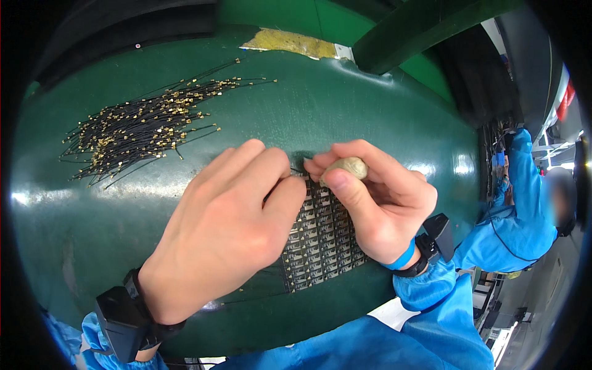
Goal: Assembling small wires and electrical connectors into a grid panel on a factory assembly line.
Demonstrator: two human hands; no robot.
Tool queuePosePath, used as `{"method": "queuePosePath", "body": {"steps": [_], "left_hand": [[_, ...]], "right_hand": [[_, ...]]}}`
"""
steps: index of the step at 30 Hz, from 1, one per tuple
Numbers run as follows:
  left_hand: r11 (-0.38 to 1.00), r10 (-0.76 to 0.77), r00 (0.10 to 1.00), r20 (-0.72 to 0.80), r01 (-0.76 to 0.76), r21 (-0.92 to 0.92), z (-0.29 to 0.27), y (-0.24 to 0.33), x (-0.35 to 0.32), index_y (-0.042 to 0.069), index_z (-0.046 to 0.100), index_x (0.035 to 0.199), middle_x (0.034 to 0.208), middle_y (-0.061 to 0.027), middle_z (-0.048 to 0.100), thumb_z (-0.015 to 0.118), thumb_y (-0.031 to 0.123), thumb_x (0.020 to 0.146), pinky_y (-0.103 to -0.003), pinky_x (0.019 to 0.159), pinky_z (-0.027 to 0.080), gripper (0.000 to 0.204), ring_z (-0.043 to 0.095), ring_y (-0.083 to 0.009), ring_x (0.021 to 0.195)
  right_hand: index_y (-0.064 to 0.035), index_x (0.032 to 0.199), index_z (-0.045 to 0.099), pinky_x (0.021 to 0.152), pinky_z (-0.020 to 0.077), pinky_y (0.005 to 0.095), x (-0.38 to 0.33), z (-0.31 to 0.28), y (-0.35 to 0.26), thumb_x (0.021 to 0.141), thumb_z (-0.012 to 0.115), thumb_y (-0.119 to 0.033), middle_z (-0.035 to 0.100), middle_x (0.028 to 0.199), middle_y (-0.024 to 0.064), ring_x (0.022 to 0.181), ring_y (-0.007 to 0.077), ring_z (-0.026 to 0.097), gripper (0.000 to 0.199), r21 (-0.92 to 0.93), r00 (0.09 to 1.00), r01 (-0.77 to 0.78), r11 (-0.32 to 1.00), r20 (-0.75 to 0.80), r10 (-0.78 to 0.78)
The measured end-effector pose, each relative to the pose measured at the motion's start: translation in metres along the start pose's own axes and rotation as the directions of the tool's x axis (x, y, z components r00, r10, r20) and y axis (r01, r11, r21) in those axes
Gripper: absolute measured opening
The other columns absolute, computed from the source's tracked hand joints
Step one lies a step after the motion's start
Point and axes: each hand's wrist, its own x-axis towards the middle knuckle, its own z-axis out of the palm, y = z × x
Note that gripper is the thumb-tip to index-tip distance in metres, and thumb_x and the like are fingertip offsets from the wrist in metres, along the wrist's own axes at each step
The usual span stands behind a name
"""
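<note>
Over the circuit-board panel at centre, the right hand pinched a pale rounded object; the left hand bunched, contents hidden. Many loose cables, upper left, apparently awaited handling; finished work was indiscernible.

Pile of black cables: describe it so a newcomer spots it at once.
Start with the green tabletop and look to its upper left, beyond the left hand. There lies a loose heap of thin black cables. Scattered gold-coloured ends set it apart from the gridded circuit-board panel between the hands.
</note>
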Motion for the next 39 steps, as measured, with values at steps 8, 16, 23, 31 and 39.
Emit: {"method": "queuePosePath", "body": {"steps": [8, 16, 23, 31, 39], "left_hand": [[1.000, -0.028, 0.999, 0.033, 0.029, -0.005, -0.0030, 0.0027, 0.0024, -0.001, 0.071, 0.097, 0.091, -0.0101, 0.061, 0.082, -0.008, 0.076, -0.040, 0.065, 0.050, 0.025, 0.060, -0.0293, 0.078], [0.999, -0.030, 0.999, 0.012, 0.030, -0.021, 0.0001, 0.0023, 0.0037, -0.002, 0.071, 0.097, 0.091, -0.0104, 0.062, 0.082, -0.008, 0.076, -0.040, 0.065, 0.051, 0.025, 0.060, -0.0292, 0.078], [0.998, -0.039, 0.999, 0.015, 0.040, -0.046, -0.0003, 0.0050, 0.0043, -0.002, 0.071, 0.097, 0.091, -0.0105, 0.062, 0.082, -0.008, 0.076, -0.040, 0.065, 0.051, 0.025, 0.060, -0.0296, 0.079], [0.997, -0.043, 0.999, 0.011, 0.044, -0.061, 0.0000, 0.0043, 0.0040, -0.002, 0.072, 0.099, 0.092, -0.0112, 0.062, 0.082, -0.009, 0.077, -0.040, 0.065, 0.050, 0.025, 0.061, -0.0301, 0.079], [0.997, -0.050, 0.999, 0.003, 0.050, -0.065, 0.0002, 0.0036, 0.0049, -0.002, 0.072, 0.099, 0.092, -0.0115, 0.062, 0.082, -0.009, 0.077, -0.040, 0.065, 0.050, 0.026, 0.061, -0.0300, 0.079]], "right_hand": [[0.0090, 0.119, 0.076, 0.088, 0.0642, 0.0307, -0.0024, -0.0036, 0.0006, 0.093, 0.084, 0.006, 0.083, 0.104, 0.0189, 0.095, 0.0175, 0.079, 0.028, 0.115, 0.998, -0.018, 0.993, -0.052, 0.024], [0.0093, 0.119, 0.076, 0.088, 0.0637, 0.0305, -0.0027, -0.0051, 0.0032, 0.093, 0.084, 0.005, 0.083, 0.105, 0.0191, 0.095, 0.0178, 0.079, 0.027, 0.113, 0.999, 0.019, 0.993, -0.041, -0.014], [0.0093, 0.121, 0.076, 0.090, 0.0636, 0.0315, -0.0047, -0.0054, 0.0028, 0.093, 0.084, 0.006, 0.083, 0.106, 0.0202, 0.097, 0.0191, 0.079, 0.029, 0.165, 0.998, -0.008, 0.986, -0.058, 0.018], [0.0092, 0.121, 0.075, 0.090, 0.0640, 0.0319, -0.0042, -0.0062, 0.0028, 0.093, 0.083, 0.007, 0.082, 0.106, 0.0199, 0.099, 0.0193, 0.079, 0.029, 0.170, 0.998, -0.011, 0.985, -0.053, 0.020], [0.0088, 0.122, 0.075, 0.090, 0.0644, 0.0319, -0.0030, -0.0054, 0.0040, 0.094, 0.083, 0.007, 0.082, 0.106, 0.0195, 0.098, 0.0191, 0.079, 0.029, 0.173, 0.999, -0.002, 0.985, -0.051, 0.011]]}}
